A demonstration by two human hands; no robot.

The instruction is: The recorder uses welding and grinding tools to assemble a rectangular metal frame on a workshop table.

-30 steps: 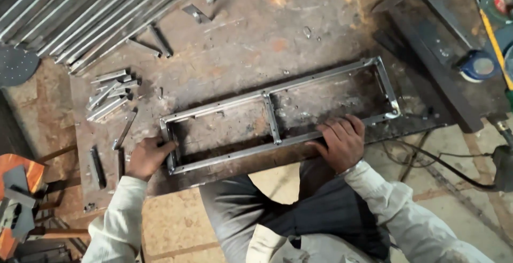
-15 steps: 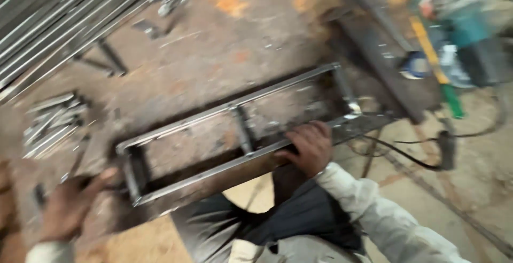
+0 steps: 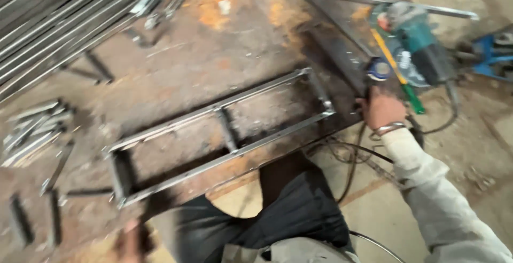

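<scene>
Right hand (image 3: 380, 108) is out at the right edge of the plate (image 3: 214, 44), fingers curled around the grip end of the grinder (image 3: 414, 55). It looks clamped on it, though blur softens the fingertips. The grinder lies on its side just off the plate's right corner, teal-green body angled away from the person, cable (image 3: 347, 161) trailing back under the wrist and looping on the floor. Likely parked there so it stays within reach without sitting on the work.

Left hand (image 3: 128, 236) is only a blurred smear at the bottom edge, near the frame's near-left corner. Can't tell whether it's spread or closed, or whether it touches anything.

The frame (image 3: 219, 135) lies flat on the plate, a long rectangle of flat bar with one cross-member about mid-length, set diagonally with the right end farther from the person. Flat on steel keeps it square and supported along its whole length. Neither hand is clearly on it.

Short offcuts (image 3: 32, 129) are piled at the plate's left edge, a few loose pieces (image 3: 53, 215) nearer, all apart from the frame. Long bar stock (image 3: 64, 17) is stacked top left, running diagonally. A blue object (image 3: 491, 55) sits at the far right, too blurred to identify.

No containers in view. Nothing is boxed or binned, and the parts lie loose on the plate.
</scene>
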